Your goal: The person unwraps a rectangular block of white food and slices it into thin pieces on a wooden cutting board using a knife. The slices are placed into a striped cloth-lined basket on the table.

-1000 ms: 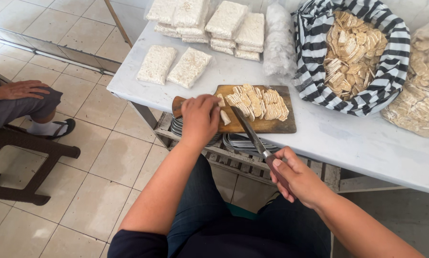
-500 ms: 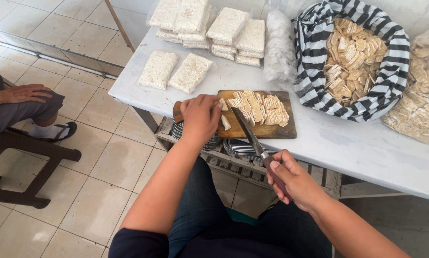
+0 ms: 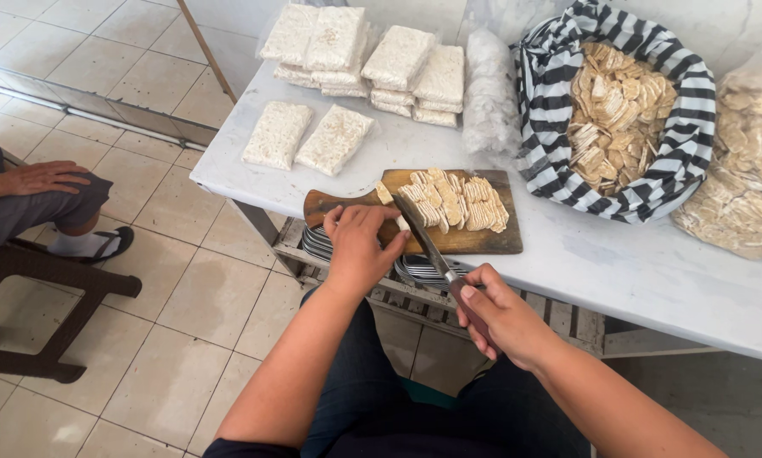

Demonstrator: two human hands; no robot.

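1. My left hand [image 3: 360,248] presses a pale piece against the near end of the wooden cutting board [image 3: 449,242] on the white desk [image 3: 619,263].
2. My right hand [image 3: 504,318] grips a knife [image 3: 423,242], its blade angled up to the piece by my left fingers.
3. Thin slices [image 3: 453,203] lie fanned across the board.
4. Wrapped white blocks [image 3: 355,59] are stacked behind; a striped cloth basket [image 3: 686,153] holds more slices.
5. Another person's hand [image 3: 46,176] rests on a knee at left.

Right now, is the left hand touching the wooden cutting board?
Touching. The head view shows the left hand resting on the near left end of the wooden cutting board, its fingers curled over a pale piece there, with no gap visible.
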